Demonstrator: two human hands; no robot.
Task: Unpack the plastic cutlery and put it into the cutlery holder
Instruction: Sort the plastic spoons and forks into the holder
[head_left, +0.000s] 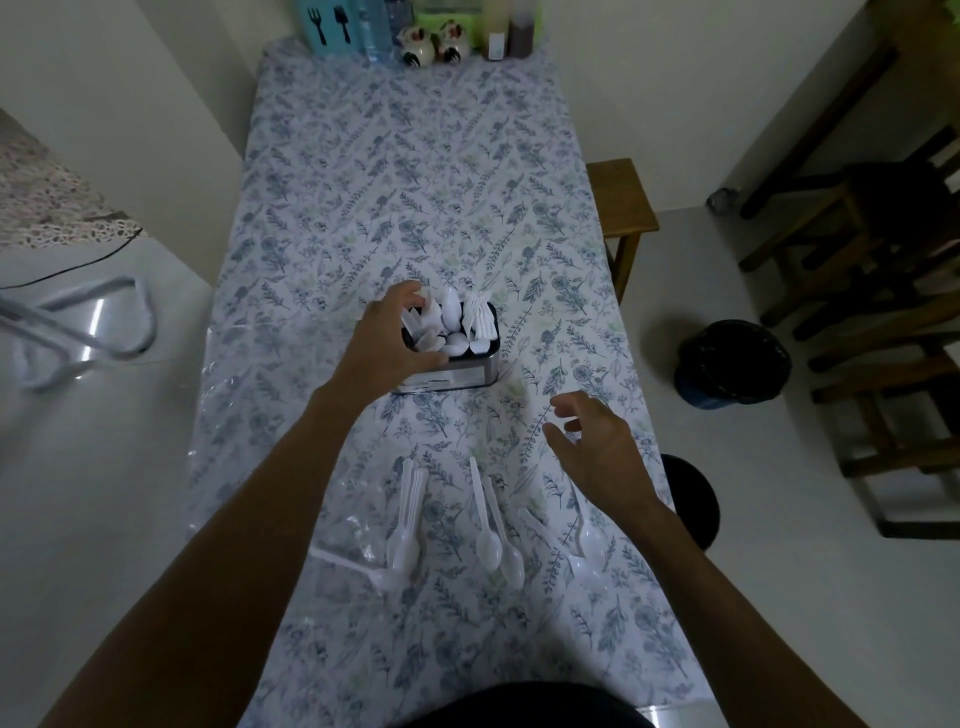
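Note:
A metal cutlery holder (467, 375) stands mid-table, filled with white plastic spoons and forks (470, 319). My left hand (387, 340) curls over its left rim, fingers spread around the cutlery there; whether it grips a piece I cannot tell. My right hand (597, 441) hovers open above the cloth to the holder's right and nearer me, holding nothing. Near the front edge lie a stacked bundle of spoons (407, 519), two loose spoons (493, 525), more loose cutlery (587, 540) and crumpled clear plastic wrapping (353, 525).
The floral tablecloth (415, 182) covers a long table. Bottles, a blue box and ceramic figures (431, 44) stand at its far end. A wooden stool (621, 202) and a black bin (732, 364) sit to the right, wooden chairs (883, 286) beyond.

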